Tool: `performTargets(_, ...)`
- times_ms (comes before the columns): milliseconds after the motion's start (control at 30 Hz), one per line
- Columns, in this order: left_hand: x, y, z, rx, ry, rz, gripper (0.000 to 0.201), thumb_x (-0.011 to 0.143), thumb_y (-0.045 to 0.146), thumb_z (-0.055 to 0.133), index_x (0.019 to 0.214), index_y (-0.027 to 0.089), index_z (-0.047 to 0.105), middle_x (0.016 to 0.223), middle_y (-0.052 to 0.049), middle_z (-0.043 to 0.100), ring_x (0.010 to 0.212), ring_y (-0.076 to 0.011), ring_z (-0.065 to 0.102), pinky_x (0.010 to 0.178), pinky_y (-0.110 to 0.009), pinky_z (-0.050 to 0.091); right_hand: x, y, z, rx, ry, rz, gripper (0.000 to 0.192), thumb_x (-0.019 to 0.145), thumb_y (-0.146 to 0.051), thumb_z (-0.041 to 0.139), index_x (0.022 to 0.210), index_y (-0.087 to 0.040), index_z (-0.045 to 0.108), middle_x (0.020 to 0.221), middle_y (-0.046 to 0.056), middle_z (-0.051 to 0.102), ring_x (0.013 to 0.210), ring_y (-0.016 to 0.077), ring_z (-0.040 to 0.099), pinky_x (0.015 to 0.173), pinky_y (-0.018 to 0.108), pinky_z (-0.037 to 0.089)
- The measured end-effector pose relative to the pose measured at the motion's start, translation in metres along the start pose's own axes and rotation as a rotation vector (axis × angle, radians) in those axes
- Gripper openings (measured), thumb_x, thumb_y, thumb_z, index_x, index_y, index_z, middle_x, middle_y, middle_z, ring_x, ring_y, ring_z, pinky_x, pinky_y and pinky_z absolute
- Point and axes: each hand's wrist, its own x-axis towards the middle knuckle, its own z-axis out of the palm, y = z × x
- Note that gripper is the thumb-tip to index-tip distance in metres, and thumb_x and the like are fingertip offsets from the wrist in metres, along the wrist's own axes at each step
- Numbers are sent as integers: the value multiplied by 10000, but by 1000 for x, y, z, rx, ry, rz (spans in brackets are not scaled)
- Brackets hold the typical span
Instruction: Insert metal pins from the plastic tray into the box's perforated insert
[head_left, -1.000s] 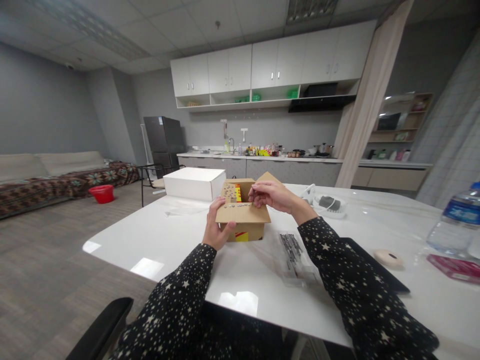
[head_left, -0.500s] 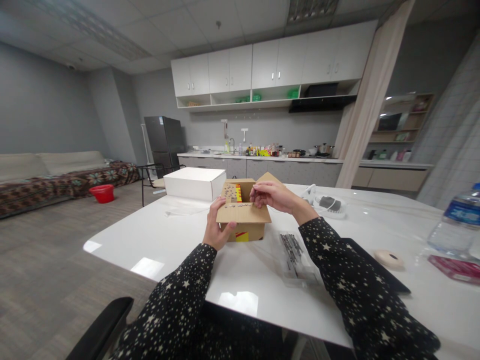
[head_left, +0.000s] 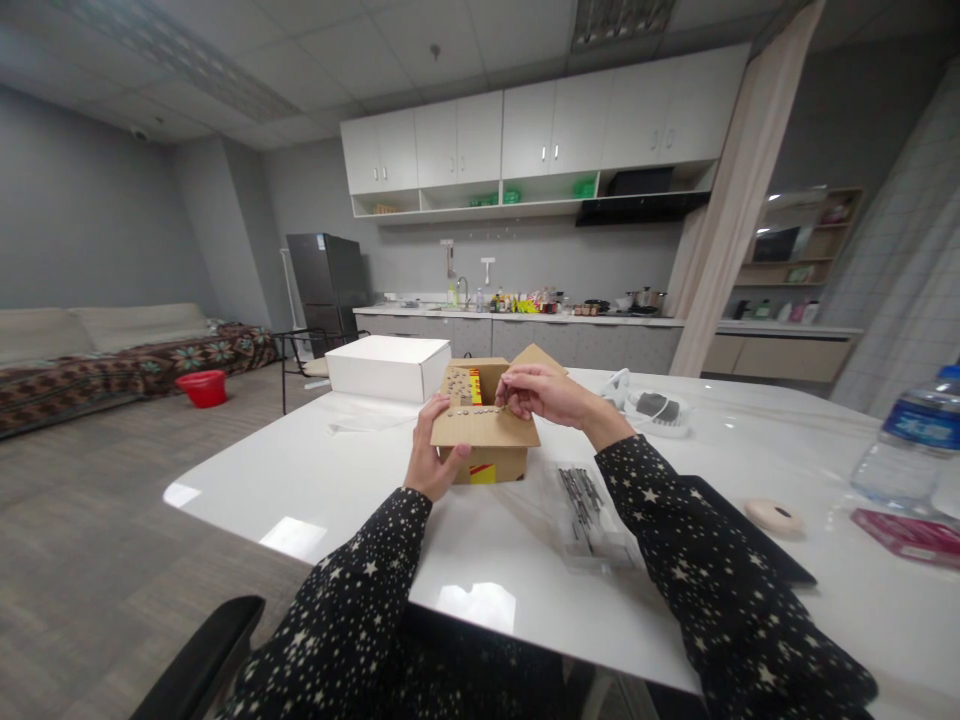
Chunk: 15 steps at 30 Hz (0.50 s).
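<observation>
A small open cardboard box point(head_left: 504, 462) stands on the white table, its front flap folded out toward me. Along the flap runs a row of small round metal heads point(head_left: 466, 412), and more dot the left flap. My left hand point(head_left: 435, 450) holds the front flap at its left end, thumb below and fingers above. At the row's right end, my right hand point(head_left: 534, 392) is closed in a pinch over the flap; whatever its fingertips hold is too small to name. A clear plastic case point(head_left: 592, 520) of thin dark metal pieces lies below my right forearm.
Behind the box sits a white carton point(head_left: 388, 366). To the right are a white power strip with a dark plug point(head_left: 657, 408), a black flat panel point(head_left: 739, 525), a beige oval case point(head_left: 772, 516), a water bottle point(head_left: 907, 440) and a pink packet point(head_left: 906, 537).
My right hand has shifted slightly left and down, its fingertips now closer to the flap's surface. The left hand keeps its hold on the flap.
</observation>
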Motion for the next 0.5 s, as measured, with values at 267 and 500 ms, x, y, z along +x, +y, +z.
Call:
performTargets(267, 0, 0, 0, 7, -5, -2, 614, 915, 579, 572, 1396, 225, 426, 1421, -164, 498, 1438, -348, 395, 1186, -587, 325, 1, 1, 2, -2, 6, 19, 219, 862, -309, 706, 761, -121, 659, 736, 64, 702, 530, 84, 577, 478, 189, 461)
performTargets(500, 0, 0, 0, -2, -10, -3, 610, 914, 557, 588, 1402, 230, 421, 1427, -156, 491, 1441, -343, 388, 1194, -578, 312, 3, 2, 2, 1, 21, 3, 218, 864, -292, 693, 742, -117, 650, 723, 76, 714, 478, 73, 550, 445, 183, 430)
